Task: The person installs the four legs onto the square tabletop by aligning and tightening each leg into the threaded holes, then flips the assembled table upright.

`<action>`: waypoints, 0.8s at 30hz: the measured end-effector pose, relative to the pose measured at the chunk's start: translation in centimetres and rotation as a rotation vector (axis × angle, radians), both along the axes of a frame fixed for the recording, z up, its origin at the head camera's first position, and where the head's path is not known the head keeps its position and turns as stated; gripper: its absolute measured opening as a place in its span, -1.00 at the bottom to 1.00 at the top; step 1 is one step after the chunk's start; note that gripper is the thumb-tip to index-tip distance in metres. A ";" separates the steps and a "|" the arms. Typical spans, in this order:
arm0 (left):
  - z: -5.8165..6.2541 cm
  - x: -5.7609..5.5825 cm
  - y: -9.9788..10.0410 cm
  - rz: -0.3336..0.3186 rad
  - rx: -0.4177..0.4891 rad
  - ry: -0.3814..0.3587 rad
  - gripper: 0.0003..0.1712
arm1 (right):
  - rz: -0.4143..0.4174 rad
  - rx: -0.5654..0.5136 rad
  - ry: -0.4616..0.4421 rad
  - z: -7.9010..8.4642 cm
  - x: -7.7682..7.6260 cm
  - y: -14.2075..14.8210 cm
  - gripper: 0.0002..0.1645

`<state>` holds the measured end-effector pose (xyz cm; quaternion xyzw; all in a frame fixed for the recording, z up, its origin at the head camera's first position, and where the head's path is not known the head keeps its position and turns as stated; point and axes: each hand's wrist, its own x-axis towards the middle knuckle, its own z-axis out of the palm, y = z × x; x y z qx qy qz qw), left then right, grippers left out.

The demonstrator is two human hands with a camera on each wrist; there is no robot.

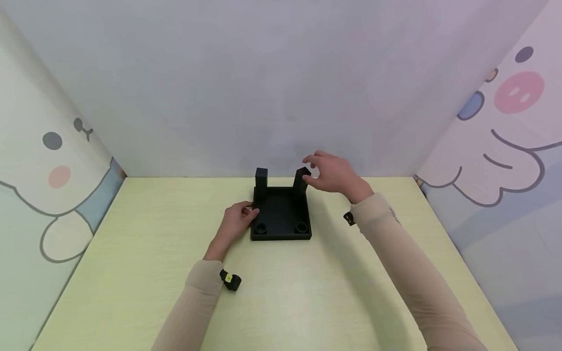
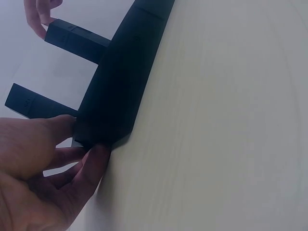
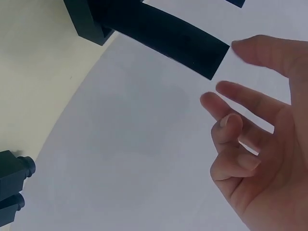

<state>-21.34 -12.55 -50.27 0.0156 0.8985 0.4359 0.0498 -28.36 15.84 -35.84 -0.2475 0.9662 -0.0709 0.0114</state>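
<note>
A black square tabletop [image 1: 279, 214] of a small model table lies underside up near the table's back edge, its rim raised. Two square black legs stand upright at its far corners: a left leg [image 1: 261, 181] and a right leg [image 1: 300, 184]. Round sockets show at both near corners. My left hand [image 1: 237, 222] pinches the tabletop's left edge between thumb and fingers. By the top of the right leg is my right hand [image 1: 333, 173], its fingers spread and loosely bent. In the right wrist view the thumb [image 3: 260, 50] tip is right at the leg's end corner.
In the right wrist view, two dark pieces [image 3: 12, 178] with round pegs appear at the lower left. The pale yellow table [image 1: 153, 273] meets a plain back wall [image 1: 197, 97]. Side walls carry cartoon prints. A wrist camera [image 1: 230, 280] sits on the left wrist.
</note>
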 end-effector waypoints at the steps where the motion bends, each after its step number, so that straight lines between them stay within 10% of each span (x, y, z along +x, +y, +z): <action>1: 0.0 0.0 0.0 0.001 0.001 0.003 -0.46 | 0.009 0.002 -0.006 0.1 0.0 0.0 -0.47; 24: 0.0 0.1 0.5 -0.006 -0.006 -0.010 -0.47 | -0.043 -0.016 -0.002 -0.5 -0.2 0.3 -0.37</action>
